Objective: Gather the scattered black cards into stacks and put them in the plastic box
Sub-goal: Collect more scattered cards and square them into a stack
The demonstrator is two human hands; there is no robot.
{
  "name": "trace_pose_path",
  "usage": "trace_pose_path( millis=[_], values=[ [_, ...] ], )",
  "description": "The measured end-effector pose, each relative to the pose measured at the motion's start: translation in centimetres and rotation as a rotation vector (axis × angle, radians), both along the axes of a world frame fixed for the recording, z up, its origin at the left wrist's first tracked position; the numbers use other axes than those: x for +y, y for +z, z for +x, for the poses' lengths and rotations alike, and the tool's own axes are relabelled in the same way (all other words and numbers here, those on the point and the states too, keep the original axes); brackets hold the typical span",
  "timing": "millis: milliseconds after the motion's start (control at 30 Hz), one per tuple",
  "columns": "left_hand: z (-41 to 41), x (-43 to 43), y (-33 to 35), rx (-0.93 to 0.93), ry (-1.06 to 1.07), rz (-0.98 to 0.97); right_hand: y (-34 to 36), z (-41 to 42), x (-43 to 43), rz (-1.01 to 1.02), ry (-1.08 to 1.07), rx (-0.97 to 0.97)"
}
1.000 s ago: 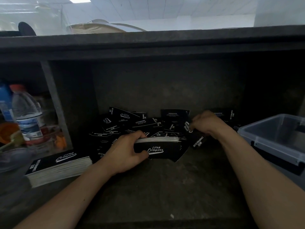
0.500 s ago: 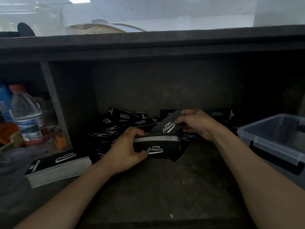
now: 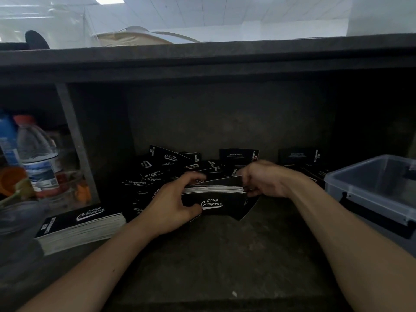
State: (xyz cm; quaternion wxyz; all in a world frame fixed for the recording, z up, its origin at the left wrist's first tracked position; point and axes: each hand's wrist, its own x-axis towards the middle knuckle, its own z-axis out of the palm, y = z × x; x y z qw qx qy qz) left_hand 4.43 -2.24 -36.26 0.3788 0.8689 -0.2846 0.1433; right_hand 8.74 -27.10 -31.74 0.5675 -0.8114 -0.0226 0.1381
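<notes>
My left hand [image 3: 173,203] grips a stack of black cards [image 3: 216,199] printed "Club Camping", held on edge in the middle of the dark shelf. At the stack's right end my right hand [image 3: 263,179] pinches one black card [image 3: 222,181] and lays it on top of the stack. Behind both hands lie several scattered black cards [image 3: 166,165], some leaning on the back wall. A finished stack of cards [image 3: 81,226] lies flat at the left. The clear plastic box [image 3: 371,190] stands at the right with its inside mostly hidden.
A water bottle [image 3: 37,158] with a red cap and other cluttered items fill the left compartment behind a grey divider post [image 3: 76,143]. The dark shelf floor [image 3: 213,255] stretches in front of the hands. A thick countertop edge [image 3: 202,59] overhangs the shelf.
My right hand picked a card from the pile at the back right, carried it left, and now sets it on the stack that my left hand keeps holding.
</notes>
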Motion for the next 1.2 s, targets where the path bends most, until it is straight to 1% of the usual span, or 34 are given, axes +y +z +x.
trace_pose_path(
  millis=[100,167,200,267,333,367,400,433,467,500,533,633,700,733,833,900,933,967,1000,1033,1067,1100,1133,1167,1200],
  values=[
    [-0.2,0.4,0.3,-0.020,0.061,0.080,0.2,0.5,0.5,-0.111,-0.045,-0.257],
    [-0.1,0.9,0.6,-0.065,0.131,0.183,0.5,1.1,1.5,-0.116,0.017,-0.391],
    [-0.1,1.1,0.8,-0.091,0.157,0.227,0.3,1.6,2.1,-0.124,0.070,-0.423],
    [-0.1,1.3,0.9,-0.119,0.187,0.289,-0.5,2.4,3.2,-0.225,0.180,-0.425],
    [-0.1,1.4,0.9,-0.129,0.203,0.338,-1.5,3.4,3.9,-0.348,0.268,-0.445],
    [-0.1,1.4,0.9,-0.136,0.205,0.356,-2.0,3.9,3.9,-0.424,0.275,-0.498],
    [0.0,1.4,0.9,-0.142,0.207,0.367,-2.0,4.3,3.7,-0.544,0.250,-0.570],
    [0.0,1.4,0.9,-0.145,0.209,0.370,-1.9,4.5,3.2,-0.706,0.196,-0.632],
    [0.0,1.4,0.9,-0.146,0.210,0.367,-1.6,4.5,2.8,-0.850,0.140,-0.652],
    [-0.1,1.3,0.8,-0.147,0.208,0.357,-1.4,4.4,2.2,-0.911,0.106,-0.630],
    [-0.1,1.3,0.8,-0.146,0.203,0.341,-1.4,4.2,1.8,-0.900,0.094,-0.602],
    [-0.1,1.0,0.7,-0.138,0.179,0.300,-1.6,3.6,1.1,-0.737,0.140,-0.586],
    [-0.1,1.0,0.6,-0.146,0.164,0.282,-1.7,3.4,1.0,-0.660,0.185,-0.524],
    [-0.1,1.0,0.6,-0.150,0.161,0.278,-1.7,3.6,1.0,-0.639,0.175,-0.497],
    [0.1,0.9,0.3,-0.151,0.168,0.271,-1.2,4.0,0.5,-0.556,0.019,-0.500],
    [0.4,1.0,0.1,-0.134,0.159,0.243,0.0,3.3,-0.1,-0.406,-0.068,-0.523],
    [0.6,1.0,-0.1,-0.120,0.152,0.226,0.7,2.6,-0.4,-0.313,-0.076,-0.517],
    [0.7,1.0,-0.2,-0.107,0.148,0.212,1.4,1.9,-0.8,-0.259,-0.051,-0.483],
    [0.8,1.0,-0.2,-0.094,0.147,0.199,1.9,1.2,-1.1,-0.265,0.003,-0.432],
    [0.9,1.0,-0.3,-0.070,0.147,0.181,2.2,0.6,-1.3,-0.317,0.084,-0.369],
    [0.9,1.0,-0.2,-0.042,0.146,0.162,2.3,0.0,-1.2,-0.351,0.180,-0.282],
    [0.9,1.0,-0.2,-0.020,0.138,0.147,2.2,-0.4,-0.9,-0.340,0.276,-0.182],
    [0.9,1.0,-0.1,-0.004,0.124,0.140,2.0,-0.4,-0.7,-0.277,0.347,-0.106],
    [0.8,0.9,0.0,0.010,0.100,0.133,1.9,-0.3,-0.5,-0.173,0.371,-0.067],
    [0.7,0.8,0.0,0.016,0.076,0.126,1.9,0.0,-0.3,-0.069,0.327,-0.069]
  ],
)
